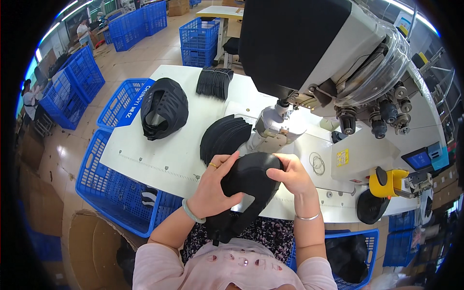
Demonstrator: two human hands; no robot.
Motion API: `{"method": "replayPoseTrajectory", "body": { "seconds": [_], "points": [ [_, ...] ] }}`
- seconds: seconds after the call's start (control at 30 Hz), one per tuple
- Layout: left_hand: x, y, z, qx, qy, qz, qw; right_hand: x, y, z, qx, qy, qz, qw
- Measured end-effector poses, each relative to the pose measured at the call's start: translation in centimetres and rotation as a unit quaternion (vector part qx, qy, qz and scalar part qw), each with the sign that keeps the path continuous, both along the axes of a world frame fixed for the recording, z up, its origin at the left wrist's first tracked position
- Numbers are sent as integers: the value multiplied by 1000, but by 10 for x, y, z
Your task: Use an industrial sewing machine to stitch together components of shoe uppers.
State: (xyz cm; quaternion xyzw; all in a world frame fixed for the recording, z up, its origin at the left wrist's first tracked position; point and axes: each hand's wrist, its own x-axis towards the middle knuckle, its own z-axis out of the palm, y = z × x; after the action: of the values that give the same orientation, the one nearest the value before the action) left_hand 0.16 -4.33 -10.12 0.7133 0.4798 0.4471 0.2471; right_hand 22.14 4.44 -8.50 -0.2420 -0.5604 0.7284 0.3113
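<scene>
1. You hold a black curved piece (252, 169) in front of your chest, over the near edge of the white surface (130, 147).
2. Your left hand (211, 188) has its grip clamped on the piece's left side, the thumb by its opening.
3. Your right hand (293, 178) has its grip clamped on the upper right side, the thumb lying on top.
4. The piece's lower end hangs near your pink shirt (232, 266); whether they touch is hard to tell.
5. Just beyond the piece stands the post (279, 126) of a large sewing machine (296, 43).
6. To the left lie a near stack of black strips (224, 139), a farther black bundle (214, 83) and a black shell with openings (166, 107).
7. A blue crate (88, 181) sits beside the surface, at your left.
</scene>
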Motion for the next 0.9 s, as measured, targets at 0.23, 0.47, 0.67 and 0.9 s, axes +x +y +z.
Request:
{"method": "replayPoseTrajectory", "body": {
  "seconds": [0.23, 0.47, 0.67, 0.9],
  "points": [
    [-1, 0, 3, -8, -28, 9, 1000, 3, 2, -8, -51, 43, -4, 998],
    [1, -2, 2, -9, -27, 13, 1000, 5, 5, -4, -94, 89, 46, 990],
    [2, -3, 3, -5, -24, 12, 1000, 1, -2, -6, -18, 14, -9, 1000],
    [2, -3, -1, 0, 2, 13, 1000, -3, 1, -10, -9, -17, -33, 999]
  ]
}}
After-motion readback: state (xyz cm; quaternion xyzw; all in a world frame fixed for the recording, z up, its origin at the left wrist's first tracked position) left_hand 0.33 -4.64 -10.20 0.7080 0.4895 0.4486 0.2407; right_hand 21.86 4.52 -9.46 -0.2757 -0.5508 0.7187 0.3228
